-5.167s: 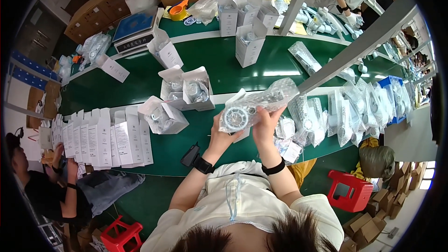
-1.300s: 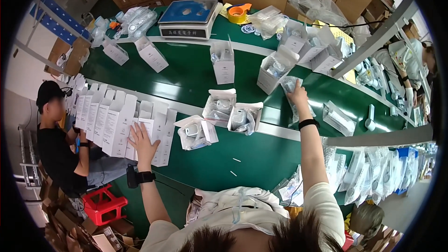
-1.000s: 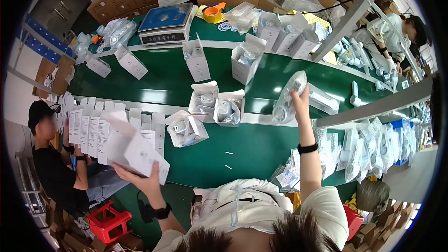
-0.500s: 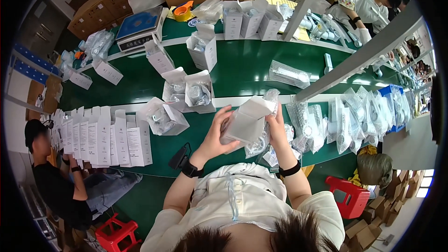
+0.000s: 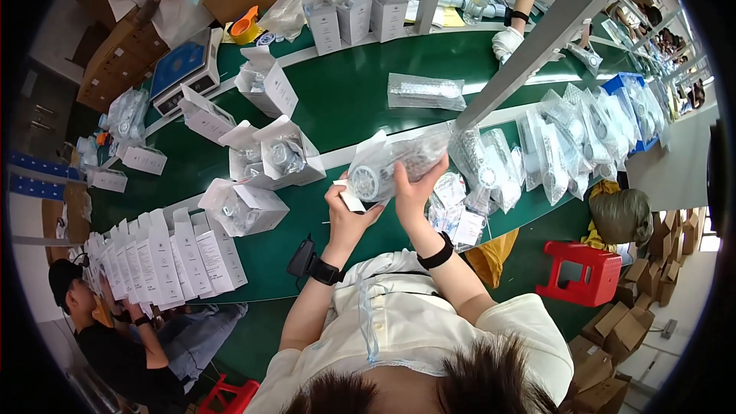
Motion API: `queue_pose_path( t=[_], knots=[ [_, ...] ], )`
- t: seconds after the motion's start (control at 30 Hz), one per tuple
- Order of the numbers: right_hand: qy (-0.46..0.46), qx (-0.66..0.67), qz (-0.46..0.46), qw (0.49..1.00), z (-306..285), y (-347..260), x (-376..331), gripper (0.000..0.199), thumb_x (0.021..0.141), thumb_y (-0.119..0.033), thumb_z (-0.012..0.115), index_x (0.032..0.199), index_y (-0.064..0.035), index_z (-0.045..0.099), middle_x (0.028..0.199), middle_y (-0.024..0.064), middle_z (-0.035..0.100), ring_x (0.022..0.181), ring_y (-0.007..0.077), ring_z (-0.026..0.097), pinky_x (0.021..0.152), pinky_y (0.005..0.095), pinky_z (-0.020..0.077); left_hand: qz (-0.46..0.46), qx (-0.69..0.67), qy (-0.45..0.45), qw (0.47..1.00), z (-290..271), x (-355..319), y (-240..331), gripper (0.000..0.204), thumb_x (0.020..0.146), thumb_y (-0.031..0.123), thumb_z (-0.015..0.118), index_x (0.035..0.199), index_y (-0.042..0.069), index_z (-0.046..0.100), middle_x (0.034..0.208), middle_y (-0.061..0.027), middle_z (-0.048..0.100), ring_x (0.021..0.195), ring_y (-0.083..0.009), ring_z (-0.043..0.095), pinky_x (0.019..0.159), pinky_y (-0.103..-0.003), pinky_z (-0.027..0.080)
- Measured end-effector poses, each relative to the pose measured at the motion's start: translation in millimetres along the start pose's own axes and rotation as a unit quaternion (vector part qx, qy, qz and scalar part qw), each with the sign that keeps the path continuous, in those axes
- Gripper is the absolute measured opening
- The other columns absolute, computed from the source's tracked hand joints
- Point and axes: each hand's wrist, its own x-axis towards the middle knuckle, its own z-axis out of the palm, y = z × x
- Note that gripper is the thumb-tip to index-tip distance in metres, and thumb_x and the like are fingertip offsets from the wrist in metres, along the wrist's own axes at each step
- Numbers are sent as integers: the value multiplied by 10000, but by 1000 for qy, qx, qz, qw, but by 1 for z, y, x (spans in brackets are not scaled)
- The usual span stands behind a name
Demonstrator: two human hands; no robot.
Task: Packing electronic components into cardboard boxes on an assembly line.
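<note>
In front of me, my left hand point(image 5: 351, 218) is closed around a white carton point(image 5: 349, 197), mostly covered by what lies over it. A raised flap point(image 5: 369, 147) shows behind. My right hand point(image 5: 420, 188) grips a bubble-wrapped device point(image 5: 406, 156) with a round pale ring at its left end. That end lies against the carton's mouth; how far inside it reaches, I cannot tell. To the left, an open carton point(image 5: 257, 207) holds a clear-wrapped part. Several wrapped devices point(image 5: 502, 169) and small packets point(image 5: 460, 222) lie to the right of my right hand.
White cartons point(image 5: 169, 261) stand in a row at the left edge. More filled cartons point(image 5: 287, 157) sit on the green bench point(image 5: 345, 96). A grey post point(image 5: 537, 50) slants across the right. Past it, a gloved hand point(image 5: 507, 44) reaches over the belt; a blue bin point(image 5: 625, 88) stands right.
The carton has tipped and moved slightly left, and the bubble-wrapped device has come up over its mouth in my right hand. My view has turned. A gloved hand now reaches in at the far right.
</note>
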Motion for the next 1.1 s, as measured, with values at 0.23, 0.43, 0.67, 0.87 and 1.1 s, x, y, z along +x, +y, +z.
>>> queue_pose_path(
  t=[0.23,0.43,0.67,0.87,1.1],
  knots=[
    [-419,-377,-358,745,-23,-31,15,484,717,-91,619,1184,-104,493,1259,131,370,1163,348,360,971,440,293,39,-32,73,996,4,-6,-11,782,591,86,797,1088,54,194,1228,-258,348,1092,-336,451,885,-400,396],
    [-291,-678,-121,664,-132,27,62,470,637,-104,698,1090,-105,571,1143,125,480,1083,344,408,878,393,397,-45,-26,47,997,-27,-26,-22,718,629,30,753,1117,36,226,1278,-218,311,1094,-326,462,908,-409,398],
    [-429,-570,-89,695,-163,51,85,511,542,-37,741,1013,-63,545,1008,100,480,987,305,438,826,376,412,-65,-75,78,992,-48,-10,2,556,670,-8,697,1115,24,366,1201,-163,427,999,-292,525,800,-384,455],
    [-257,-153,-221,928,-48,-42,34,422,553,45,692,938,-56,551,922,102,456,859,285,503,723,329,469,20,121,76,990,-57,8,17,428,666,-51,665,1045,36,487,991,-84,558,808,-166,558,609,-257,439],
    [-503,-299,-407,701,-4,-23,-2,325,597,-71,697,900,-95,582,971,78,515,1038,260,463,931,475,335,-37,70,75,994,-57,16,18,378,656,-37,671,990,45,516,947,-66,558,705,-147,535,520,-246,405]
  ],
)
